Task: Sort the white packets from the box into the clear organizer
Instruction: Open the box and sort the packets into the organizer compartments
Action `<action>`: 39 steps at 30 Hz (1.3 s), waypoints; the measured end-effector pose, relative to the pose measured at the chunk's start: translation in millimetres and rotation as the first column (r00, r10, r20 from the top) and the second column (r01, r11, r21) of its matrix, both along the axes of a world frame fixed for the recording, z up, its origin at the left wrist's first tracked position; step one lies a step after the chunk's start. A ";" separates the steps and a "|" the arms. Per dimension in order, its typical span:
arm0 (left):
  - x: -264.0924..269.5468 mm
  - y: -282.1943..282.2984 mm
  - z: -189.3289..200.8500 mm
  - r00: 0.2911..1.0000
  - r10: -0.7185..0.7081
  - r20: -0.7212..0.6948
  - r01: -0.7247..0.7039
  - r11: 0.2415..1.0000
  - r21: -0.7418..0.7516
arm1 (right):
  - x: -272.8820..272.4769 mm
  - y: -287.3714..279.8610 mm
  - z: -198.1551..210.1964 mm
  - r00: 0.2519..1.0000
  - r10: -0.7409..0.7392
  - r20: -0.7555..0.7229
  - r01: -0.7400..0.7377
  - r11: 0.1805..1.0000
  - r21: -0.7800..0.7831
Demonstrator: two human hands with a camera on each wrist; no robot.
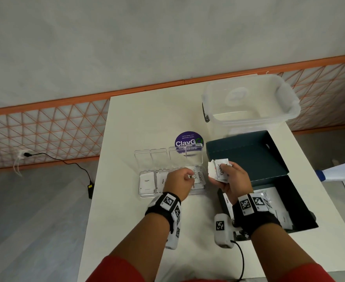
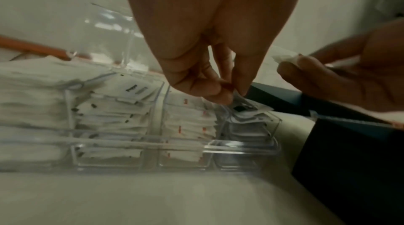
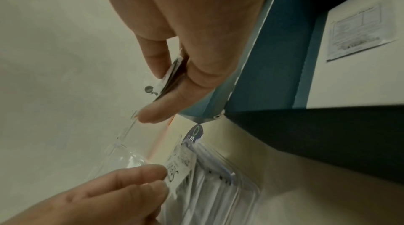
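The clear organizer (image 1: 147, 195) lies open on the white table, its compartments stacked with white packets: Sugar (image 1: 146, 181) at the left, Pepper (image 1: 162, 182) beside it, Stevia at the right. My left hand (image 1: 179, 183) hovers over the rightmost compartment and pinches a Stevia packet (image 1: 196, 176) (image 2: 249, 107) (image 3: 178, 168) by its edge. Just right of the organizer, my right hand (image 1: 228, 179) grips a fanned bundle of white packets (image 1: 217, 169) (image 3: 170, 75). The dark box (image 1: 301, 202) at the right holds more packets (image 1: 283, 217).
The box's open lid (image 1: 246, 154) lies flat behind it. A large translucent tub (image 1: 249, 100) stands at the back right. A purple round sticker (image 1: 188, 140) sits behind the organizer's raised lids (image 1: 167, 157). A printed sheet (image 1: 269, 193) lies in the box.
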State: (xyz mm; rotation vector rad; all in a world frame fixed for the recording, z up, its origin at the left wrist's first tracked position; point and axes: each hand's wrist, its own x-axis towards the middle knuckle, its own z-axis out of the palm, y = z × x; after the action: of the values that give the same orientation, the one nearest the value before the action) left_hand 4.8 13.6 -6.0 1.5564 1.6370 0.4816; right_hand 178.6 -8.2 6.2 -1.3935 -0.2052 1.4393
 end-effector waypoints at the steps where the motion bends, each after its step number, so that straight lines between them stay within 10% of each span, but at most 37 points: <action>1: 1.6 -0.1 -0.9 0.998 -0.028 -0.049 0.029 1.000 0.006 | 0.4 0.0 -0.2 1.000 0.004 0.005 -0.004 1.000 -0.006; 9: 4.0 3.3 -4.4 0.863 -0.298 -0.407 0.361 0.928 0.087 | -0.2 0.7 -0.7 1.000 0.008 0.011 -0.008 1.000 0.000; 20: 24.5 6.5 -12.4 0.780 -0.245 -0.576 0.371 0.922 0.109 | -4.0 -1.1 -6.1 0.999 0.032 0.005 -0.032 0.999 0.012; 32: 7.2 1.3 8.2 0.996 -0.045 -0.073 0.063 0.962 0.266 | -8.4 -3.1 -9.0 0.991 0.115 -0.063 -0.112 0.993 0.041; 39: -4.4 0.7 29.9 0.974 -0.103 0.201 0.091 0.994 0.066 | -27.2 -4.0 -8.7 0.974 0.223 -0.027 -0.220 0.972 0.083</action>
State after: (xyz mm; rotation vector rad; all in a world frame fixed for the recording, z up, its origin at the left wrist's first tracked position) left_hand 0.4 14.3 23.9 1.5649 1.3958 0.6185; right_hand 151.5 -12.2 -2.6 -1.3104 -0.4013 1.6202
